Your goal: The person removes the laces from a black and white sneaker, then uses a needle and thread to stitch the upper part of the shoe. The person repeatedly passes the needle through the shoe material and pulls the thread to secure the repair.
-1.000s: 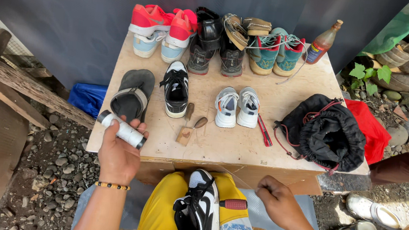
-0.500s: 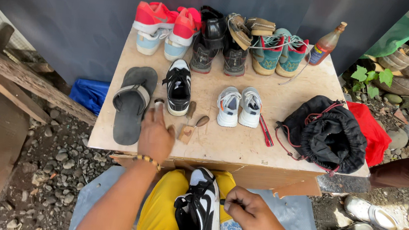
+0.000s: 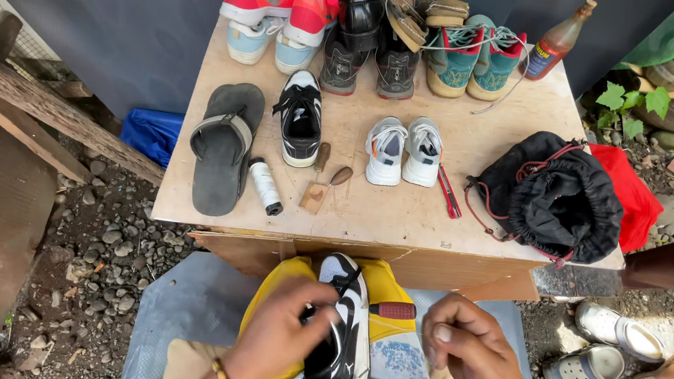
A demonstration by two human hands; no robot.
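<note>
Half a second ago the left hand (image 3: 279,335) lay flat on the table (image 3: 367,216) beside the spool (image 3: 265,186); it has come back to the lap and now grips the black-and-white sneaker (image 3: 345,328) — fingers wrapped over its side. Right hand (image 3: 473,352) hovers just beside the shoe, fingers curled, thumb pressed to them; whether it pinches anything cannot be told. A red-handled tool (image 3: 393,309) rests against the sneaker. To work well — keep the shoe braced firmly on the lap.
</note>
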